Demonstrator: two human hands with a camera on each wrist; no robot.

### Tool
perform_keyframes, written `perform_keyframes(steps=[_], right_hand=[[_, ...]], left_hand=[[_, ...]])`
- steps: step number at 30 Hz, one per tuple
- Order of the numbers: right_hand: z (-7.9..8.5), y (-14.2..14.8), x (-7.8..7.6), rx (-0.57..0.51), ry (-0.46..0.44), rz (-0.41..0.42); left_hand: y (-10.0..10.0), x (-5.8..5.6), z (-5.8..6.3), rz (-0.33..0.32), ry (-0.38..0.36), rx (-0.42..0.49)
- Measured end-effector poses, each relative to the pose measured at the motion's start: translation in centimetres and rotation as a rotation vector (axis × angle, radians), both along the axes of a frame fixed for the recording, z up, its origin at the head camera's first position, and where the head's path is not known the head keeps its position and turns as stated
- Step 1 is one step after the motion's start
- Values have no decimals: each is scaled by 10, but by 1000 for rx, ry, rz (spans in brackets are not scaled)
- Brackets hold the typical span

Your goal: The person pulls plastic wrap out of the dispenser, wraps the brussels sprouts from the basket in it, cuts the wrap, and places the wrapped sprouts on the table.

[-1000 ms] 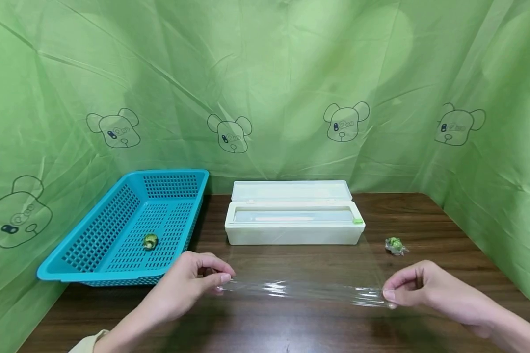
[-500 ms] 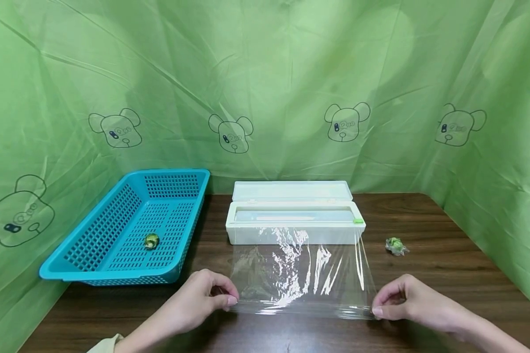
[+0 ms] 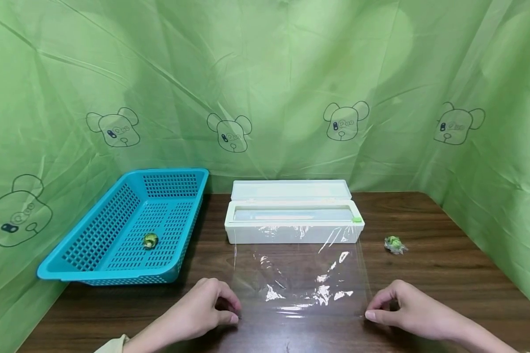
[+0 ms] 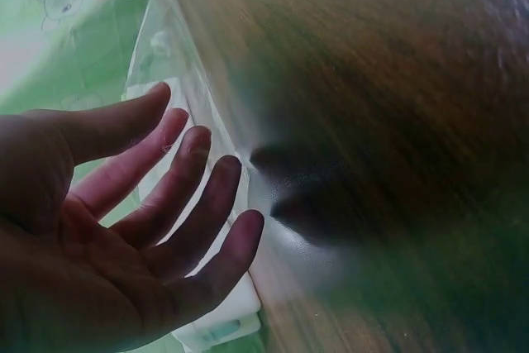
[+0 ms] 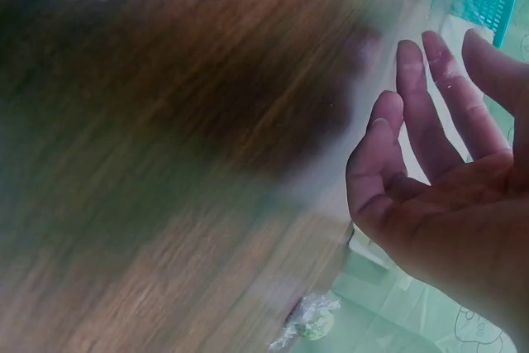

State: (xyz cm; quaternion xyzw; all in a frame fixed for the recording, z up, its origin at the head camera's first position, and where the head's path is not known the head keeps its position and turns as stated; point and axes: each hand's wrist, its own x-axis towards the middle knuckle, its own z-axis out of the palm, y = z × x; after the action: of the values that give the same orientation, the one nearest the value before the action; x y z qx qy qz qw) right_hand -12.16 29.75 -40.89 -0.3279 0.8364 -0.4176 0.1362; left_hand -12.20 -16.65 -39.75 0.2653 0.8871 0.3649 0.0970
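Glossy, transparent film (image 3: 300, 282) spreads in a thin, faintly rippled sheet from the long, smooth white box (image 3: 293, 236) across the wood-grained tabletop (image 3: 428, 223). By its near corners, the left hand (image 3: 203, 310) and right hand (image 3: 408, 311) have their fingers released, loosely bent, tips parted. Rightward sits a crinkly-wrapped green lump (image 3: 394, 244).

Glare on clear film (image 3: 300, 279), dim wrist views
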Motion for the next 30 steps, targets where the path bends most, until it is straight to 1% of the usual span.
perform_keyframes(steps=[5, 8, 10, 13, 16, 18, 20, 22, 24, 27, 30], right_hand=[[0, -4, -1, 7, 8, -28], [0, -6, -2, 16, 22, -62], [0, -7, -3, 20, 49, -93], [0, -10, -5, 40, 143, -141], [-1, -13, -8, 84, 252, -192], [-2, -14, -9, 122, 300, -210], [-3, -14, -9, 153, 315, -223], [-5, -14, -9, 177, 327, -232], [-7, -13, -9, 195, 331, -239], [-9, -12, -9, 213, 341, -244], [-10, -10, -9, 227, 341, -240]], left_hand=[[2, 1, 2, -17, 8, -5], [4, 3, 3, -16, 32, -51], [5, 3, 5, -14, 47, -81], [7, 2, 8, -14, 65, -84], [8, -2, 10, 7, 115, -104], [8, -6, 10, 41, 158, -162], [8, -9, 9, 82, 192, -249], [9, -12, 7, 101, 196, -324], [9, -14, 4, 110, 186, -376], [10, -16, 1, 109, 169, -409], [9, -17, 0, 108, 162, -410]])
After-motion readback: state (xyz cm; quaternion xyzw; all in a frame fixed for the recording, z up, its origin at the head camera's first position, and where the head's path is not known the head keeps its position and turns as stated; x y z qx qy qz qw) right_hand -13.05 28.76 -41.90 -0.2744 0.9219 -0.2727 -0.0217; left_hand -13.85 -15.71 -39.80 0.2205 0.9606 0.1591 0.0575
